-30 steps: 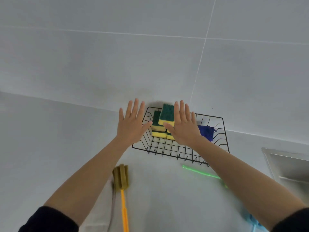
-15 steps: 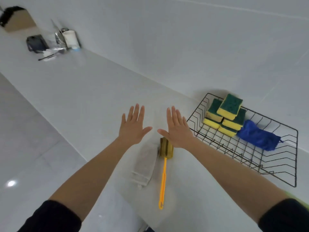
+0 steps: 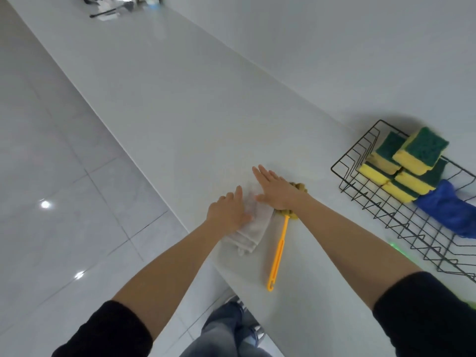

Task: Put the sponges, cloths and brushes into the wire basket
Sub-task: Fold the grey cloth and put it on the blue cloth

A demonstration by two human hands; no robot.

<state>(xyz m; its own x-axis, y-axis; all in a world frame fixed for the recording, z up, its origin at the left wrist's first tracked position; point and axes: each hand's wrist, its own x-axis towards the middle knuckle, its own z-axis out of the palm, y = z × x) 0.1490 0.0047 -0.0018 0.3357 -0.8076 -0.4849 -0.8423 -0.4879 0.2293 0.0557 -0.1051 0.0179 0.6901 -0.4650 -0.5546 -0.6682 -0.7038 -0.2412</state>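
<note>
A folded grey cloth (image 3: pixel 253 229) lies near the counter's front edge. My left hand (image 3: pixel 229 211) rests flat on its left part with fingers curled a little. My right hand (image 3: pixel 277 189) hovers flat and spread over the cloth's far end, covering part of the olive head of an orange-handled brush (image 3: pixel 278 249) that lies beside the cloth. The black wire basket (image 3: pixel 365 199) at the right holds several yellow-green sponges (image 3: pixel 412 161) in a pile and a blue cloth (image 3: pixel 448 210).
The white counter (image 3: pixel 206 104) runs away to the far left, where small dark and clear items (image 3: pixel 110 9) stand. A green streak (image 3: pixel 395 247) shows in front of the basket. The tiled floor (image 3: pixel 51 176) lies left of the counter edge.
Both hands have come down from hovering in the air onto the grey cloth, left of the basket. The view has swung left and down.
</note>
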